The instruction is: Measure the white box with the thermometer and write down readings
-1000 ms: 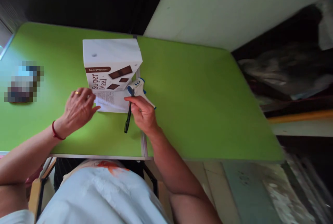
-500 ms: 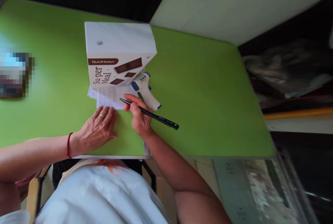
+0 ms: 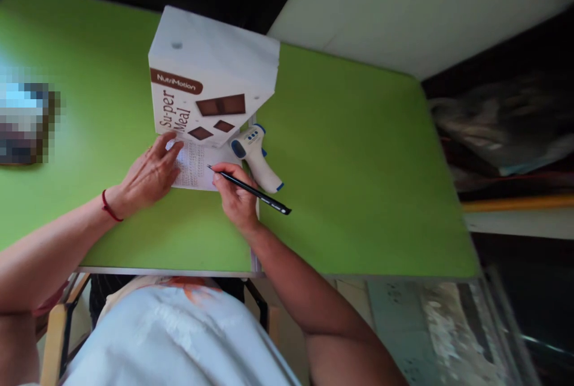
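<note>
Right hand (image 3: 237, 199): closed on a black pen (image 3: 264, 197), thumb and fingers pinching it close to the tip; forearm crosses the near edge of the green table (image 3: 368, 183).
Pen: slanted, tip over the printed sheet (image 3: 192, 166), rear end past the hand toward the table's right edge. Whether the tip touches, cannot tell.
Left hand (image 3: 150, 178): fingers forward and bent, tips at the lower left corner of a white box (image 3: 215, 75) and the sheet's left side. Gripping or just resting, cannot tell. Red cord (image 3: 109, 207) round the wrist.
Sheet: rows of small characters, between the hands, on the near-edge side of the box, which meets its upper part in view.
Box: "NutriMotion", "Su-per Meal", brown shapes on the front; its top overlaps the table's far edge in view.
Thermometer (image 3: 258, 157): white and blue, beside the sheet on the side of the table's right edge, handle slanting toward the near right corner.
Masked object (image 3: 27, 126): pixelated, well apart from the box, below the table's far left corner.
</note>
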A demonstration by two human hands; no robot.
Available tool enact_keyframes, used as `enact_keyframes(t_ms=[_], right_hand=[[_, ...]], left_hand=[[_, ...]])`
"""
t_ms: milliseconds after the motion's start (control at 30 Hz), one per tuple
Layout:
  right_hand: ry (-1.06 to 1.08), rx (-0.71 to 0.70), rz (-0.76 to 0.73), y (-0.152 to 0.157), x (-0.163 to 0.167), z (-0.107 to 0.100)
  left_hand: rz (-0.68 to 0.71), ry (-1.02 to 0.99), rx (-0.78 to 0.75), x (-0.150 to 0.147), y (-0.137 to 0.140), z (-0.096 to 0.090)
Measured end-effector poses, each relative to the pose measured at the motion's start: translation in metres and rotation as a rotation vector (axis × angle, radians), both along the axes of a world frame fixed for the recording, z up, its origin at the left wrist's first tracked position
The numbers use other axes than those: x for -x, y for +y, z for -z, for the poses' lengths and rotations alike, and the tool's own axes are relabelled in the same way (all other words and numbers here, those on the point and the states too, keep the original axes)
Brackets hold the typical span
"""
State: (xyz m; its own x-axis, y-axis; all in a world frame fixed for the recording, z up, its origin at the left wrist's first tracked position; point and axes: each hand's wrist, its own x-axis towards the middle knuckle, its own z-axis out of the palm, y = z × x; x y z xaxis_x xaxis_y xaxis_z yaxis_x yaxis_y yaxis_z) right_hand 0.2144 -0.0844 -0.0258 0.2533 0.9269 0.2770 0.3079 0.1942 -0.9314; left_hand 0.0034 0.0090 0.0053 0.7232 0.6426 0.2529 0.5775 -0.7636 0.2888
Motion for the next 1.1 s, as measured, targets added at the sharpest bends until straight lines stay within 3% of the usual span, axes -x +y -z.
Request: enact_keyframes(t_ms=[133,300,500,633,1100], right_hand=[[0.028,-0.001,0.032,-0.001,0.002,-0.001],[-0.038,-0.069,0.081,-0.004,0.006,-0.002],[-0.201,-0.104,0.066,-0.002,0.004,-0.006],[-0.294,-0.097,-0.005,-0.001,0.002,-0.008],[-0.341,-0.048,-0.042,-0.005,0.001,-0.011]], left_hand=[[0.136,0.054,-0.111,-0.002,-0.009,-0.001],[0.298,0.169,-0.202,-0.013,-0.053,-0.013],[0.271,0.344,-0.13,-0.021,-0.082,-0.019],[0.271,0.367,-0.138,-0.02,-0.085,-0.018],[0.271,0.342,-0.178,-0.02,-0.087,-0.02]])
